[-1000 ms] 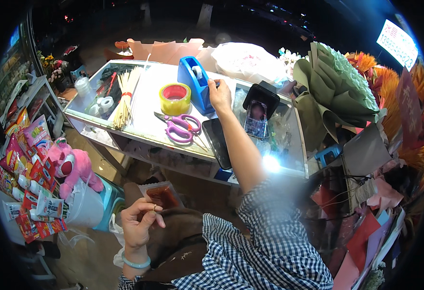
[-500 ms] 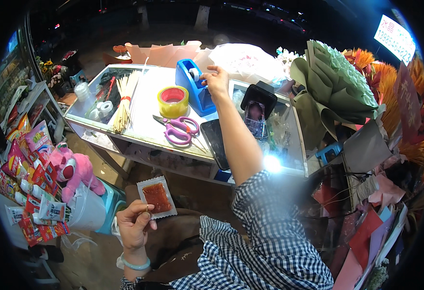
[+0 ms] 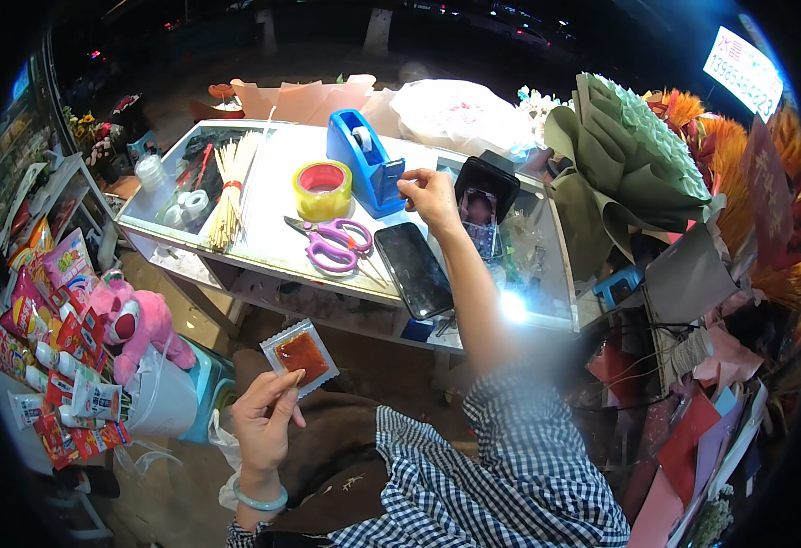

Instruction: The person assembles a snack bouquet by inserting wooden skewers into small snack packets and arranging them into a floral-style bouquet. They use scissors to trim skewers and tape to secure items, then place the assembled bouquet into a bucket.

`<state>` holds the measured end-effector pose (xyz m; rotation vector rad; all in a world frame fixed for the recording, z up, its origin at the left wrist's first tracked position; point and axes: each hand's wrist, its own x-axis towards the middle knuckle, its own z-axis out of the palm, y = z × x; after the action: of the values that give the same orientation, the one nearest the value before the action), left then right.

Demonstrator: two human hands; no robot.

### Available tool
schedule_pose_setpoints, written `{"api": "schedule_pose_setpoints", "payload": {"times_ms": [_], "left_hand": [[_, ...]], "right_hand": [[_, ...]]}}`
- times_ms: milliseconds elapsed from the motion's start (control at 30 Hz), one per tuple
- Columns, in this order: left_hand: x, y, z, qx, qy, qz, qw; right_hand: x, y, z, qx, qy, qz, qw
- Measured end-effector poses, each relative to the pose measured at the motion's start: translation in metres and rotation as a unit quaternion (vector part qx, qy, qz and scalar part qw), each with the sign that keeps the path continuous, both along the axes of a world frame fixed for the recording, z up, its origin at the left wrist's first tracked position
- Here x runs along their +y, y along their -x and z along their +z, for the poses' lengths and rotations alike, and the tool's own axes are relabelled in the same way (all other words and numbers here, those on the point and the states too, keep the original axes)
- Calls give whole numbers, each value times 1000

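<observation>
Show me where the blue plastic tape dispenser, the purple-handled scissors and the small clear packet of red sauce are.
Blue plastic tape dispenser [image 3: 366, 164], head view, on its blue side wall.
Purple-handled scissors [image 3: 338, 247], head view, on the handle loops.
Small clear packet of red sauce [image 3: 300, 354], head view, on the red middle, pinched by the left hand [image 3: 261, 422].

A bright glare [image 3: 513, 306] washes out the table's [image 3: 263, 242] near right edge, blurring the person's right forearm there. The right hand's [image 3: 429, 194] fingertips hide the blue tape dispenser's [image 3: 364, 163] cutting end; whether tape is pinched is unclear.
</observation>
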<state>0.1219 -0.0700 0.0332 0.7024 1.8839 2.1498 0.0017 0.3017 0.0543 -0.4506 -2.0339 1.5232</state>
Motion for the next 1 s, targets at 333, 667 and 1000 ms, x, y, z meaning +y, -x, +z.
{"api": "schedule_pose_setpoints", "payload": {"times_ms": [333,667,1000], "left_hand": [[1,-3,-4,61,43,38,996],[13,7,-8,103,76,90,988],[17,-4,-15,142,132,179,965]], "right_hand": [[2,0,9,-195,-397,-85,893],[-132,-138,37,44,-151,359,920],[-199,-138,-15,71,-26,328,942]]}}
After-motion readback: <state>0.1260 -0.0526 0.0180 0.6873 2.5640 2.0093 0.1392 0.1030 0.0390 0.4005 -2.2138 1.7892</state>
